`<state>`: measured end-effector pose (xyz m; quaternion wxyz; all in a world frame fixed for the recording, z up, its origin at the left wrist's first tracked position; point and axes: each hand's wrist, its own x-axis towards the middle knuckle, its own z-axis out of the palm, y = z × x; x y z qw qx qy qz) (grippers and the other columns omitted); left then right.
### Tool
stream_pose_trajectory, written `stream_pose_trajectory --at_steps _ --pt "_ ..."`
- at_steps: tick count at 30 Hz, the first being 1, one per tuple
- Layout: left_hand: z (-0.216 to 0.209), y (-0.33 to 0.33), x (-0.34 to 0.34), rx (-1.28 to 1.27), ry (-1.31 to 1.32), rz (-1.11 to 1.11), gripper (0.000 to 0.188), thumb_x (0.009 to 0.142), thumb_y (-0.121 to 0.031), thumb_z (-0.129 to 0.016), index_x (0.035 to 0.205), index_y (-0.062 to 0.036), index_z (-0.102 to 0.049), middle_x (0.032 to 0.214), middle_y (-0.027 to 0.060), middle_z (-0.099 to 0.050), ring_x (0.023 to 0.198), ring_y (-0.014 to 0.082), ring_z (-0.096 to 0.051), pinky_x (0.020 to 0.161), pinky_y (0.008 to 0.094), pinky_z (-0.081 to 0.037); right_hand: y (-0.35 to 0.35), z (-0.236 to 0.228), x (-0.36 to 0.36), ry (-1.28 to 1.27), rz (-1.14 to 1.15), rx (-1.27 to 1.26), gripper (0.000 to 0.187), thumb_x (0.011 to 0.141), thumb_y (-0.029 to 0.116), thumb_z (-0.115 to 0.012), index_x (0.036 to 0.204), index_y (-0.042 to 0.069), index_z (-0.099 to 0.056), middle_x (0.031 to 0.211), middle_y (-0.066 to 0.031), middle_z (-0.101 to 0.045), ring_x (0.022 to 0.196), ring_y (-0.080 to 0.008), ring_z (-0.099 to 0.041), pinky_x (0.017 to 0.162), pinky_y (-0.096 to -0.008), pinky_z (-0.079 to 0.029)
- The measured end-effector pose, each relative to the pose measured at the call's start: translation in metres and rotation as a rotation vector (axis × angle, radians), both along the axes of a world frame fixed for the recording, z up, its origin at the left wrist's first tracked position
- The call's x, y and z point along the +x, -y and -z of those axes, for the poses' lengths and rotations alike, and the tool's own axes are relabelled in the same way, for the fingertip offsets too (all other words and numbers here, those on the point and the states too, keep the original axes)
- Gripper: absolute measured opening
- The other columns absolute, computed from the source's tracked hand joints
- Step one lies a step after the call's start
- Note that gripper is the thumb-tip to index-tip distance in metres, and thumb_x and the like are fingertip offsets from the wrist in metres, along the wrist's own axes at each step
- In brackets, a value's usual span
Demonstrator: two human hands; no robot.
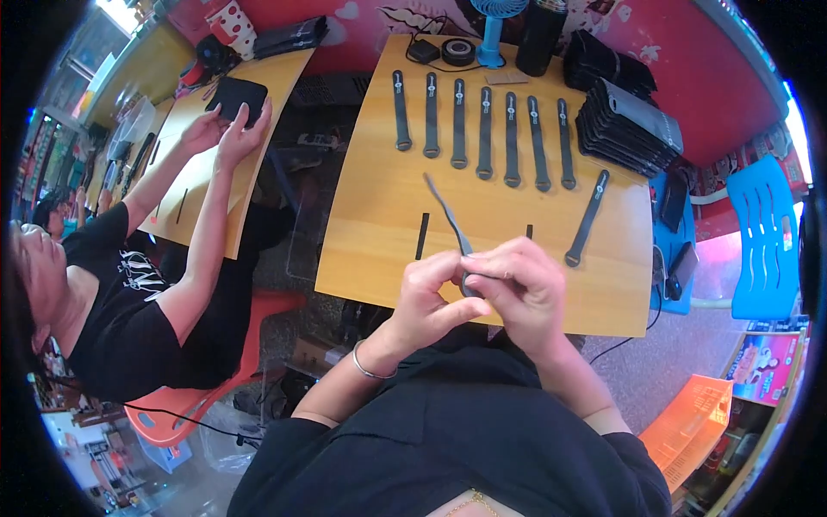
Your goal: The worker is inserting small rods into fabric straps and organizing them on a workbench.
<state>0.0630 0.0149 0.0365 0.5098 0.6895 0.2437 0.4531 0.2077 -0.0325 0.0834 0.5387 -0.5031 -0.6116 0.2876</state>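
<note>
Above the near edge of the wooden table, my left hand and my right hand meet, fingertips closed on one dark grey strap. Its free end sticks up and away to the left; the end low between my fingers is partly hidden. Beyond my hands, several like straps lie side by side in a row, each with a small ring-shaped eye at its near end. A single strap lies apart at the right, slanting.
Dark flat pouches are stacked at the back right. A blue fan, a black bottle and a round black device stand at the back. Left, a co-worker holds a black pouch. An orange crate sits lower right.
</note>
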Motion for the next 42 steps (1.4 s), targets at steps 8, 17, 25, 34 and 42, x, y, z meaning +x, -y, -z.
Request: stream_pose_trajectory --at_steps 8,17,25,34,42 --pt "-0.004 0.005 -0.01 -0.028 -0.12 0.055 0.023 0.08 -0.019 -0.071 0.078 0.0009 -0.061 0.071 0.0103 -0.057 0.063 0.0218 -0.055 0.058 0.0293 -0.043 0.005 0.011 0.001 -0.163 -0.046 -0.083 0.017 0.078 0.004 -0.07 0.095 0.006 -0.071 0.081 -0.0042 -0.063 0.075 -0.0095 -0.059 0.063 -0.0206 -0.046" --pt "-0.02 -0.016 -0.056 -0.066 0.186 0.43 0.026 0.085 -0.009 -0.059 0.063 0.0039 -0.052 0.095 0.0159 -0.061 0.095 0.0301 -0.056 0.085 0.04 -0.044 -0.018 0.005 0.066 -0.762 0.197 0.01 0.007 0.09 0.013 -0.06 0.089 0.007 -0.063 0.09 -0.0045 -0.066 0.051 0.0002 -0.036 0.044 -0.0164 -0.027" --pt "0.052 0.004 -0.184 -0.624 1.034 0.048 0.032 0.09 -0.03 -0.057 0.075 -0.0015 -0.058 0.104 0.0123 -0.064 0.089 0.0187 -0.061 0.08 0.0317 -0.051 -0.03 -0.014 0.163 -0.831 0.619 0.243 0.012 0.092 0.018 -0.059 0.098 0.008 -0.062 0.101 -0.0023 -0.064 0.05 -0.0011 -0.031 0.041 -0.0173 -0.022" --pt "0.051 -0.044 -0.103 -0.527 0.674 -0.342 0.036 0.097 -0.037 -0.044 0.103 -0.0054 -0.06 0.105 0.0114 -0.064 0.074 0.0148 -0.06 0.058 0.0239 -0.047 -0.09 -0.041 0.08 -0.734 0.28 0.399 0.011 0.092 0.016 -0.058 0.098 0.008 -0.063 0.105 -0.0062 -0.066 0.051 -0.0002 -0.036 0.043 -0.0144 -0.026" --pt "0.039 -0.055 -0.082 -0.424 0.584 -0.493 0.034 0.098 -0.031 -0.046 0.111 -0.0028 -0.059 0.103 0.0089 -0.064 0.07 0.0077 -0.056 0.059 0.0197 -0.044 -0.152 -0.015 0.0 -0.558 0.077 0.341 0.016 0.094 0.015 -0.055 0.105 0.005 -0.061 0.097 -0.0084 -0.067 0.052 0.0007 -0.034 0.043 -0.0158 -0.026"
